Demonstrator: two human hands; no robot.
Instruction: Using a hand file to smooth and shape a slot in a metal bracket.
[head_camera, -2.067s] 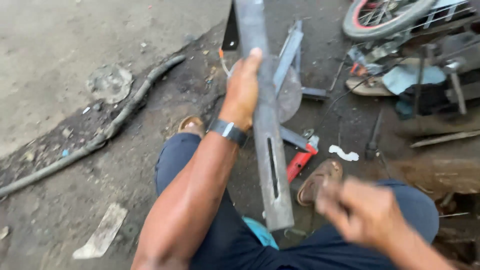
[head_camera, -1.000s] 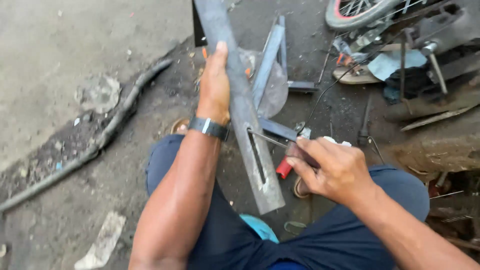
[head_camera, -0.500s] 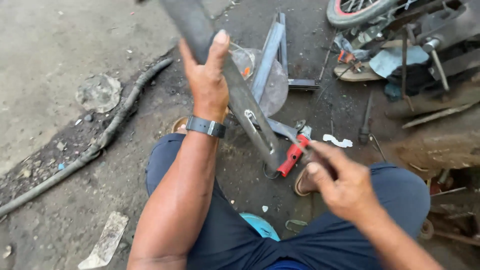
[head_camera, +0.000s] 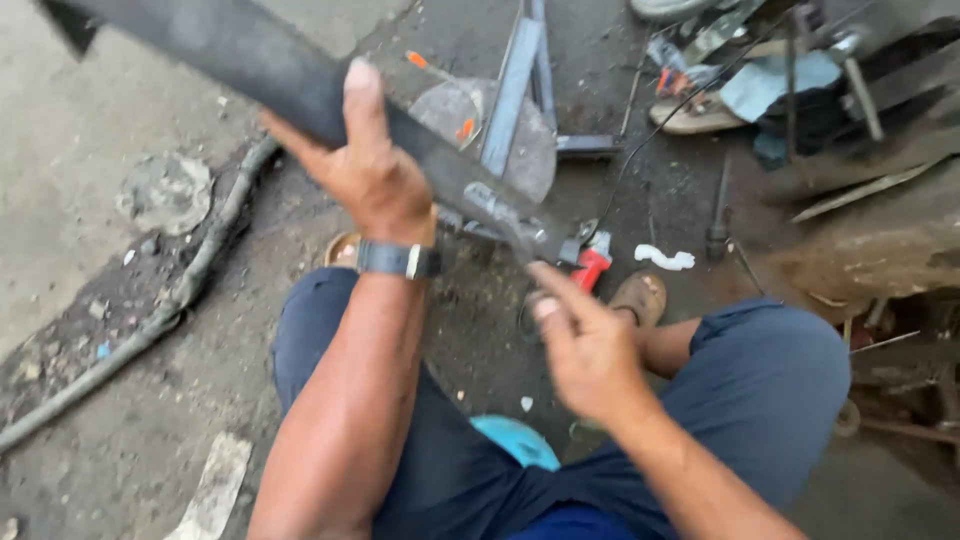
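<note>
My left hand (head_camera: 375, 185), with a dark wristwatch (head_camera: 398, 260) on it, grips a long flat grey metal bar (head_camera: 250, 55). The bar slants from the top left corner down to the middle of the view. My right hand (head_camera: 585, 345) is blurred, its fingers stretched out, with the fingertips at the bar's lower end. I see nothing held in it. A red-handled tool (head_camera: 592, 270) lies on the ground just beyond that end. I sit with both knees apart in dark blue trousers.
A grey metal frame (head_camera: 510, 90) and a round plate (head_camera: 445, 105) lie on the dirty concrete ahead. An old hose (head_camera: 190, 285) runs along the left. Scrap metal and rods (head_camera: 860, 200) pile up at the right. A white scrap (head_camera: 667, 258) and sandals (head_camera: 640, 295) are nearby.
My left hand has swung the bar from nearly upright to a slant with its top end to the left. My right hand has moved from my lap up to the bar's lower end.
</note>
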